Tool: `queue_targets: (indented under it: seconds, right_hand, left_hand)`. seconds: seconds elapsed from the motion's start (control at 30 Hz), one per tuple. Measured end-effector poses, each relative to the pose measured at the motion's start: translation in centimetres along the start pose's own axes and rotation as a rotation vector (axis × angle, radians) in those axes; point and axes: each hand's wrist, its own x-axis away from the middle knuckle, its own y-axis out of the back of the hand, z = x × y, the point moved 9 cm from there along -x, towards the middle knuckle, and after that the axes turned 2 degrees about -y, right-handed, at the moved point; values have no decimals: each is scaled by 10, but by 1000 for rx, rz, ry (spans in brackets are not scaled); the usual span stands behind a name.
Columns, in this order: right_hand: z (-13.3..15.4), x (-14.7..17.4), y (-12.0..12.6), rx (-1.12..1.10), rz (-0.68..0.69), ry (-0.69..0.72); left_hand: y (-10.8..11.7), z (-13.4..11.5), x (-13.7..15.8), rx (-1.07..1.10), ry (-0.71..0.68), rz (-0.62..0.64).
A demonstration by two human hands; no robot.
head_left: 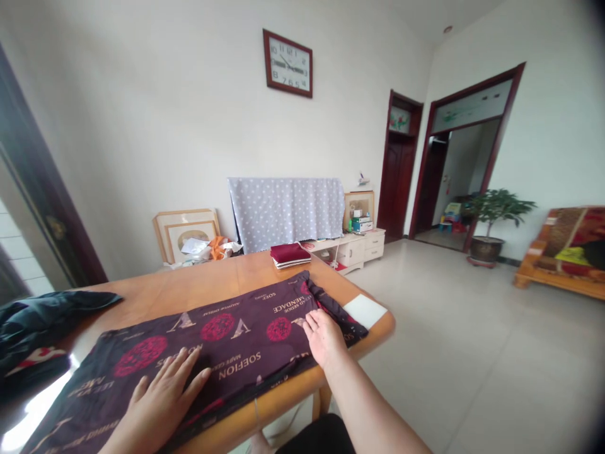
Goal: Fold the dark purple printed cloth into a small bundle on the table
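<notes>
A: Head view: both hands lie flat on a dark maroon printed cloth [227, 343] spread lengthwise across the wooden bench [198, 287]. The left hand [163, 394] is palm down near the cloth's near-left part, fingers spread. The right hand [324, 337] presses near the far-right end, just beside a fold where the cloth's end is turned back on itself.

B: Is either grip closed on the fabric?

A: No. Both are open and flat, resting on it, pinching nothing.

B: So which step would you call it?

A: I'd judge it as smoothing a fold that has just been laid. The cloth already looks like a long doubled strip, with its red medallions and lettering running along the bench.

B: And the next move?

A: Probably another fold. That calls for pinching an end or edge with both hands, lifting it clear, and laying it over squarely so the edges line up.

B: Anything nearby to mind?

A: A folded red stack [289, 255] sits at the far edge of the bench, apart from the cloth. A white sheet [365, 310] lies at the right corner, just beside the turned-back end, and a dark garment [45, 321] is bunched at the left.
</notes>
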Motion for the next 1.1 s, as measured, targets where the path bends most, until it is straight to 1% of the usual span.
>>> queue_targets:
  seconds: [0.17, 0.3, 0.47, 0.53, 0.6, 0.67, 0.73, 0.8, 0.83, 0.9, 0.97, 1.03, 1.1]
  right_hand:
    - [7, 15, 2, 114, -15, -28]
    - [8, 30, 11, 186, -19, 4]
    - [9, 39, 18, 212, -47, 30]
    - [11, 43, 17, 225, -55, 26]
    - [13, 50, 12, 237, -46, 18]
    - [14, 58, 2, 239, 9, 15]
    - [12, 67, -12, 236, 96, 12]
    - [4, 74, -21, 247, 171, -9]
    - [-1, 76, -22, 266, 184, -28]
    - [-12, 77, -17, 315, 167, -64]
    - [-18, 74, -6, 353, 119, -74]
    - [-19, 72, 2, 371, 88, -66]
    - [-18, 72, 4, 381, 82, -59]
  left_hand:
    - [12, 5, 50, -77, 67, -38]
    - [5, 6, 71, -60, 67, -27]
    - [2, 10, 76, -20, 66, -87]
    - [5, 8, 77, 1, 53, -109]
    - [14, 5, 78, 43, 62, -153]
    - [27, 1, 80, 110, 94, -226]
    - [40, -9, 81, 187, 99, -301]
    - [47, -27, 81, 257, 18, -332]
    - [47, -36, 80, 286, -22, -333]
    - [44, -48, 81, 317, -87, -322]
    - [39, -54, 84, 316, -120, -325]
    - [36, -55, 88, 304, -127, -334]
    - [36, -54, 89, 303, -114, -323]
